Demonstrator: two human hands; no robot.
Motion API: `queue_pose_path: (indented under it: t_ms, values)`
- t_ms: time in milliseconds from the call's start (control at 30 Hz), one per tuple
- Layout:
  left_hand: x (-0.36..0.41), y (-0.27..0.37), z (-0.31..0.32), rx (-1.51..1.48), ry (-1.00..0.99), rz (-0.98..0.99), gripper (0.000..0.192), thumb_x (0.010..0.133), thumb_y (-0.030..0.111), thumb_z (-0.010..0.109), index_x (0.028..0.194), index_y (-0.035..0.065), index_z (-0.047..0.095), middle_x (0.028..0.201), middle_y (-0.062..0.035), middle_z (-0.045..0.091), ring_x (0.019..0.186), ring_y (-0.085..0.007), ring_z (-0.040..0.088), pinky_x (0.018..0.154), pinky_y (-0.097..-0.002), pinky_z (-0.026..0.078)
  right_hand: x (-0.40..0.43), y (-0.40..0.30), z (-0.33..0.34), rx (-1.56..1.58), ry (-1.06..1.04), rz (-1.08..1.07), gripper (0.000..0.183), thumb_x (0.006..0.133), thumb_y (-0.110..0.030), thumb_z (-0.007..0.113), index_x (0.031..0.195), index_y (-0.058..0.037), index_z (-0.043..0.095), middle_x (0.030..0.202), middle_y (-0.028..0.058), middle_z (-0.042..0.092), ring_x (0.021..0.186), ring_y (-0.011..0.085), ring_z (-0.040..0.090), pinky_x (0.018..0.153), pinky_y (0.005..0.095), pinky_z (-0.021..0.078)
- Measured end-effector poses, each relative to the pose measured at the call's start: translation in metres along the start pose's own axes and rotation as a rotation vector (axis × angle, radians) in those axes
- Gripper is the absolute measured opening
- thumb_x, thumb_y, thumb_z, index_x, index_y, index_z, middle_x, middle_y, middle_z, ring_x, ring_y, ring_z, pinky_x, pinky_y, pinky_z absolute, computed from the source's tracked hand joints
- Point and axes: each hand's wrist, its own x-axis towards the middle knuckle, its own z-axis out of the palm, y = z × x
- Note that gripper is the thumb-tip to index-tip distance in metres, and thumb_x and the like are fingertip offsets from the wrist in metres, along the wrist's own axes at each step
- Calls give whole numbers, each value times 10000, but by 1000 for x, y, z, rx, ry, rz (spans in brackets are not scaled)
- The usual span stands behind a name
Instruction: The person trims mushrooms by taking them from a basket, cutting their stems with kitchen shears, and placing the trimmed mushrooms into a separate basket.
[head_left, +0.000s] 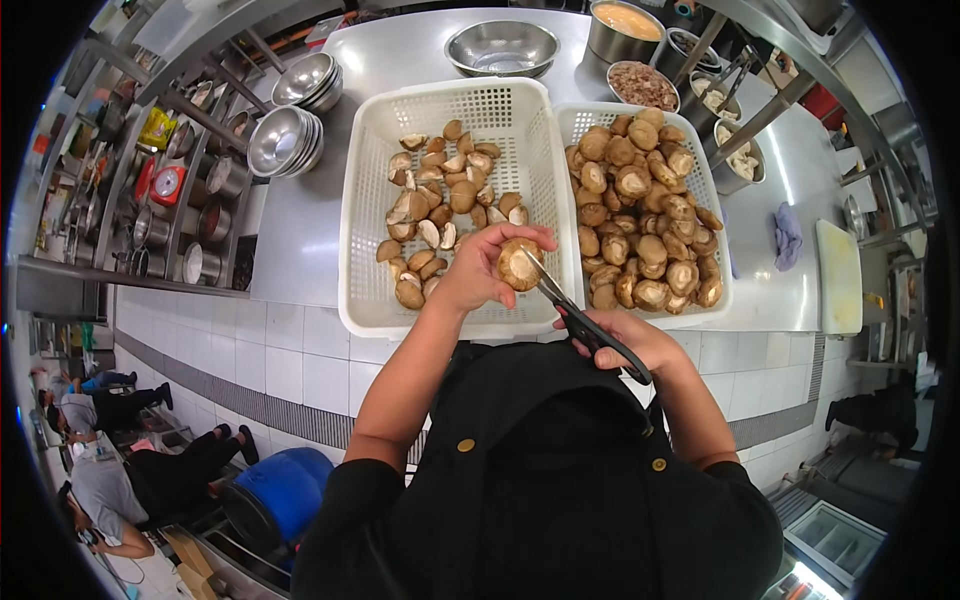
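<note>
My left hand holds a whole brown shiitake mushroom, its pale underside facing up, above the near right part of a white plastic basket. In my right hand is a pair of black-handled scissors. The metal blades reach onto the mushroom's underside near its right edge. Cut mushroom pieces lie scattered in the white basket, several with white cut faces showing. Beside it on the right, a second white basket holds a heap of whole mushrooms.
Both baskets stand on a steel table. Behind them are a perforated steel bowl, a pot of orange liquid and a bowl of chopped brown food. Stacked steel bowls stand left. A purple cloth and cutting board lie right.
</note>
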Motion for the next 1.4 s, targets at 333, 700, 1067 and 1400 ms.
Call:
queue_pose_path:
  t_ms: [333,700,1067,1400]
  values:
    - [-10,-20,-1,-282,-23,4,869,550,471,846,1207,-7,537,1090,-116,637,1105,-209,571,968,-351,442,4,1,9,-40,69,45,643,729,-446,769,1128,27,597,761,-17,551,703,69,497,619,227,401]
    - [-3,39,-37,939,827,101,568,803,143,693,1293,7,441,1137,-155,600,1090,-263,548,932,-323,435,-13,12,11,-291,275,176,446,714,-337,804,960,9,666,621,-57,515,567,43,436,506,228,344]
    - [128,-89,59,1491,-698,101,403,712,72,637,1113,103,609,1052,-74,637,1049,-266,569,884,-384,440,-86,10,-17,73,779,-187,514,756,-330,769,1084,34,616,624,-36,510,520,46,471,464,198,373]
    - [142,-77,46,1352,-568,-133,503,630,196,747,1080,64,567,989,-123,628,920,-297,597,803,-372,481,-88,33,8,-32,905,-4,609,724,-250,815,1192,44,559,637,-69,490,548,18,415,492,168,329]
